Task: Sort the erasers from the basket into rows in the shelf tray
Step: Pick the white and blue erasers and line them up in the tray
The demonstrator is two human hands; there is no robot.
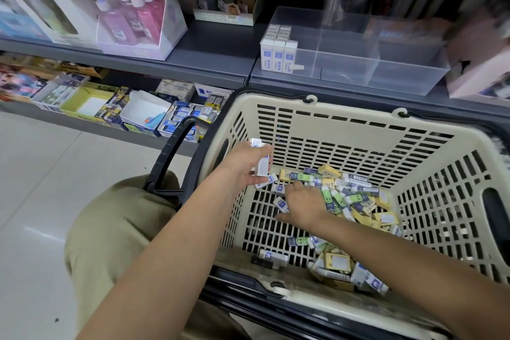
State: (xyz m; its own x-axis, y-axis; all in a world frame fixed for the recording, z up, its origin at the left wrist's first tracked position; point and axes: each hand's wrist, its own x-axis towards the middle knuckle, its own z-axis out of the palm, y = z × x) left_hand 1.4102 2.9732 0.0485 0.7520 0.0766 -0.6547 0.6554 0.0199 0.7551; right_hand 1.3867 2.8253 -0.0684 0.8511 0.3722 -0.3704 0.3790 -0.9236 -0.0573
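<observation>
The left hand (248, 167) is curled round a small stack of white erasers (261, 165) by the left wall of the basket (331, 124). The right hand (302, 204) lies palm down on the loose erasers (356, 196) heaped on the basket floor, and I cannot tell whether it pinches one. They look like light, stiff little blocks in smooth sleeves, apt to slide off one another, so each is best pinched across its long sides and carried to the clear shelf tray (386, 63) beyond, where a few standing erasers (278, 55) fill the left end.
</observation>
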